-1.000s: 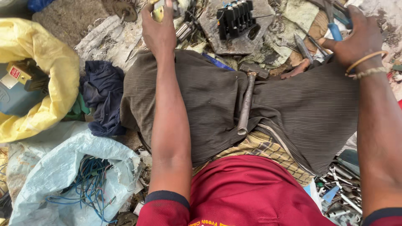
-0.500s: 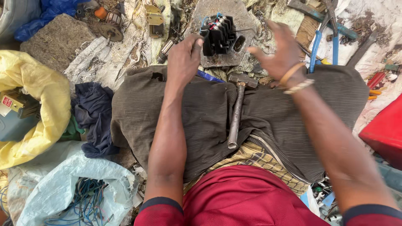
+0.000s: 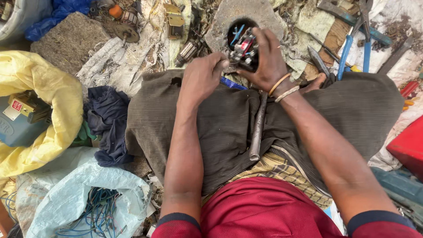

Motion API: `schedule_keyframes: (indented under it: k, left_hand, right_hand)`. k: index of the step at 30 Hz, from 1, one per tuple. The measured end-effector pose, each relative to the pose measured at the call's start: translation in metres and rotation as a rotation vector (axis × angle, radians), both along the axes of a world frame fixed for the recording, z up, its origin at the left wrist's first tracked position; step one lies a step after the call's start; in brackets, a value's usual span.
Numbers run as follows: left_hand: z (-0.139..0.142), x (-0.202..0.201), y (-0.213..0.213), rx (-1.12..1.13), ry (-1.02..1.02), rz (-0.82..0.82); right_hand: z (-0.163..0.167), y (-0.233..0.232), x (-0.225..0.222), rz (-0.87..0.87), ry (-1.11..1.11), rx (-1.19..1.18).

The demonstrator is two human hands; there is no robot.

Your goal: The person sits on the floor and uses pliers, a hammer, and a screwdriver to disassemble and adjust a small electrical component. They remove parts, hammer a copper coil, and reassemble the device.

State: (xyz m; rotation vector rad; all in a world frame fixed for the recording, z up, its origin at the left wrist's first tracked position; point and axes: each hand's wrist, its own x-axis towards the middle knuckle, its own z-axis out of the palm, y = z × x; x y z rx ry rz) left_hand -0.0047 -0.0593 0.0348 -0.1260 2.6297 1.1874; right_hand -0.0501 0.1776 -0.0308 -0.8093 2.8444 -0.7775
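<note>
My right hand (image 3: 264,61) grips a small black electrical part (image 3: 242,50) with red and blue bits, held over a flat grey stone (image 3: 224,22). My left hand (image 3: 202,75) touches the same part from the left with its fingertips. Both hands meet just past my knees, which are covered by brown cloth (image 3: 220,128). A hammer (image 3: 257,128) with a metal handle lies in my lap between my forearms. Two bangles sit on my right wrist.
Blue-handled pliers (image 3: 352,44) and other tools lie at the upper right. A yellow sack (image 3: 39,88) holding a blue device is at the left, a pale bag of blue wires (image 3: 92,207) at the lower left. Small motor parts (image 3: 128,22) lie at the top. A red container (image 3: 407,145) is at the right.
Both hands came in from reaching apart among the scrap. The right hand has taken hold of the black part on the stone and tilted it, and the left hand has moved up against it.
</note>
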Motion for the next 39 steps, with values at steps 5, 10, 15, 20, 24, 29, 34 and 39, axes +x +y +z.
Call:
schedule_keyframes:
  k: [5,10,15,20,24,29,34,39]
  left_hand:
    - [-0.024,-0.027,0.019,0.332,0.381,0.078]
    - [-0.042,-0.036,0.040,0.269,0.358,0.012]
    - [-0.055,-0.030,0.027,0.317,0.179,0.312]
    - [-0.062,-0.031,0.017,0.184,0.180,0.411]
    - [-0.056,-0.034,0.015,0.146,0.122,0.218]
    - [-0.042,-0.037,0.017,0.178,0.153,0.244]
    - [-0.040,-0.037,0.018,0.282,0.209,0.298]
    - [-0.054,-0.039,0.018,0.110,-0.044,0.225]
  right_hand:
    - [-0.006,0.017,0.004,0.059,0.030,-0.027]
    - [-0.006,0.015,0.011,0.025,0.029,-0.063]
    - [0.000,0.016,0.012,0.003,-0.013,-0.071]
    - [0.003,0.017,0.013,0.055,0.002,-0.084]
    - [0.006,0.015,0.018,0.087,0.062,-0.161]
    - [0.004,0.011,-0.003,0.146,0.131,-0.105]
    - [0.001,0.035,-0.050,0.179,0.199,0.168]
    - [0.018,0.131,-0.087,-0.245,0.156,0.255]
